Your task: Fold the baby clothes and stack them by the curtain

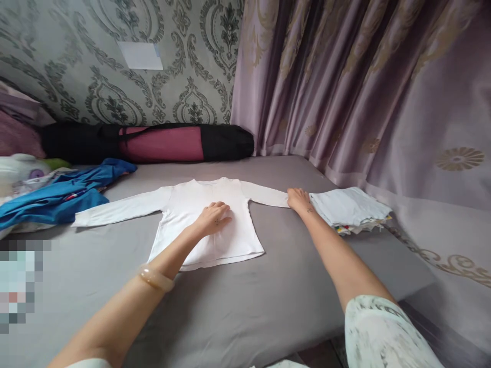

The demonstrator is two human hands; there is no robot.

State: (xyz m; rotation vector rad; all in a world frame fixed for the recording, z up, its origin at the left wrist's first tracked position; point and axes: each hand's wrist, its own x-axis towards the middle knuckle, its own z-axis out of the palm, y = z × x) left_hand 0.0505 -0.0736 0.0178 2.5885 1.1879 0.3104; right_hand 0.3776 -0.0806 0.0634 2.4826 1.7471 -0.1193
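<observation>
A white long-sleeved shirt (199, 245) lies spread on the grey bed sheet (276, 306), its sleeves stretched out to both sides. My left hand (215, 217) rests over the middle of the shirt's body, fingers extended and holding nothing. At the end of the right-hand sleeve, my right hand (299, 199) has its fingers closed round the cuff. Just beyond that hand sits a stack of folded light clothes (351, 204). The far end of the other sleeve lies near a blue garment (57, 199).
A long black and maroon bag (161, 143) lies along the wall at the back. Purple curtains (307, 76) hang behind and to the right. A white stuffed toy (19, 171) and other cloth are heaped at the left. The bed's edge runs along the front right.
</observation>
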